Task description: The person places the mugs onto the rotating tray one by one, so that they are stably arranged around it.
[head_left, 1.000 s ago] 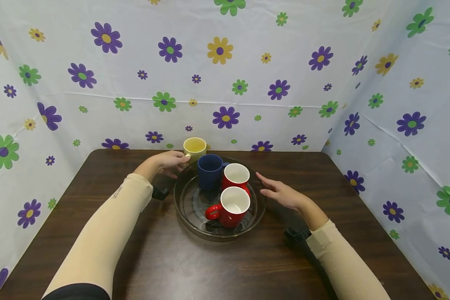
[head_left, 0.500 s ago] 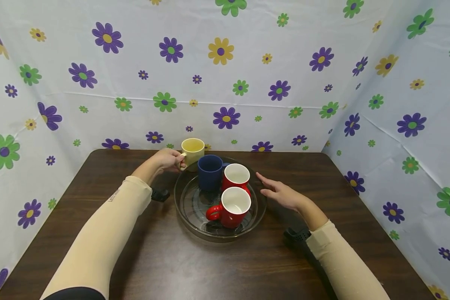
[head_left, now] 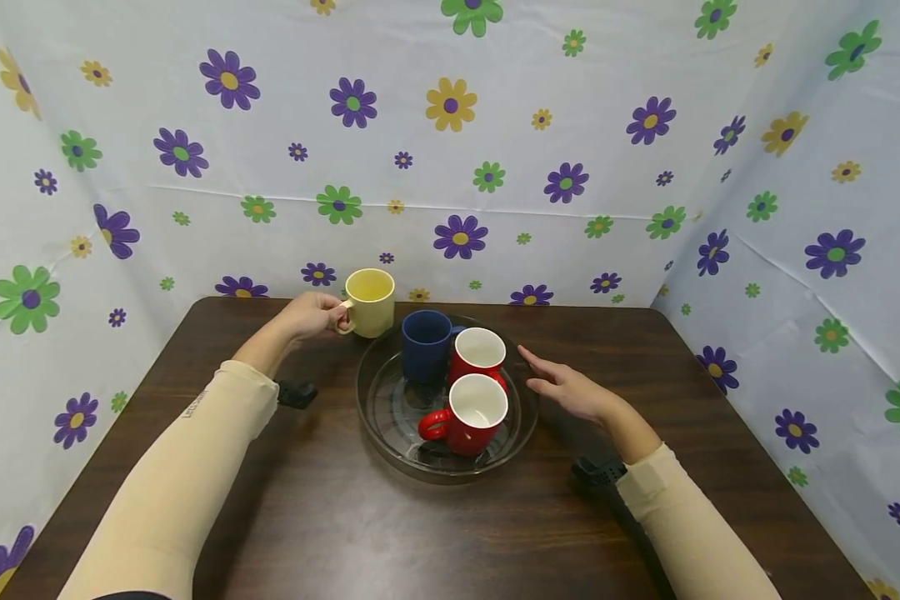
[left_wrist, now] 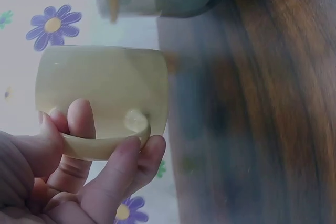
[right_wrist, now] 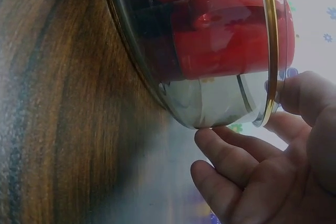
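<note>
My left hand (head_left: pixel 311 315) pinches the handle of a pale yellow mug (head_left: pixel 372 310), held upright behind the left rim of a round smoky see-through tray (head_left: pixel 386 460). In the left wrist view, thumb and fingers curl round the mug's handle (left_wrist: pixel 94 148). A blue mug (head_left: pixel 424 350) and two red mugs with white insides, a rear one (head_left: pixel 461 364) and a front one (head_left: pixel 471 433), stand in the tray. My right hand (head_left: pixel 573 392) is at the tray's right side, its fairly straight fingers touching the outer wall (right_wrist: pixel 210 114) and its thumb at the gold rim (right_wrist: pixel 271 35).
Everything stands on a dark wooden table (head_left: pixel 390 533). A white flowered cloth (head_left: pixel 285 175) hangs right behind the table's far edge and along both sides.
My left hand has taken a firmer grip on the yellow mug's handle and moved it left, away from the blue mug and the tray's rim. My right hand has stayed at the tray.
</note>
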### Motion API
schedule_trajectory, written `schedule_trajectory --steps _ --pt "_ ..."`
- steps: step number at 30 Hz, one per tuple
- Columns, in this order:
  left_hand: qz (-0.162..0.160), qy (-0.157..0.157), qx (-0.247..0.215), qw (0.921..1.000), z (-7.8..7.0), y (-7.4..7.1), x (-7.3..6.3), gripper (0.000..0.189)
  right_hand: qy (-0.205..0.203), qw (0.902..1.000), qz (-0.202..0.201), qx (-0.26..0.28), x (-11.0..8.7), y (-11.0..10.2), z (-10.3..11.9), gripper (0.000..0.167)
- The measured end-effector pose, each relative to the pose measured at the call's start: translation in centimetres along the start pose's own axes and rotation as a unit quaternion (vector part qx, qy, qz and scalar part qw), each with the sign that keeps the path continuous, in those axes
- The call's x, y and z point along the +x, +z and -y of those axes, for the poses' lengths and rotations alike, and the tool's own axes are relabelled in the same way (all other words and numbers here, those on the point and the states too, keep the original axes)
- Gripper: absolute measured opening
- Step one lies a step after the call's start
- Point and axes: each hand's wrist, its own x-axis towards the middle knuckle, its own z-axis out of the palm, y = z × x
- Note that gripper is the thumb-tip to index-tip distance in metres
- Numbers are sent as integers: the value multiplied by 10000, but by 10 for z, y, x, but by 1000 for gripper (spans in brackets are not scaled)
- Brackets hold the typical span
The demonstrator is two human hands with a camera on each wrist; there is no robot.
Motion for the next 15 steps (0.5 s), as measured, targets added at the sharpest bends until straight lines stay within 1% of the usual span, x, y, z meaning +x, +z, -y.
schedule_trajectory --steps 5,8,15 --pt "-25 154 -18 9999 -2 -12 -13 28 -11 10000 7 -19 0 -1 1 64" --pt "6 173 -59 9998 -3 -17 -20 28 -5 10000 6 -25 1 -3 -2 63" --pt "-3 177 99 9998 -9 -28 -40 30 -26 10000 21 25 4 -5 -1 63"
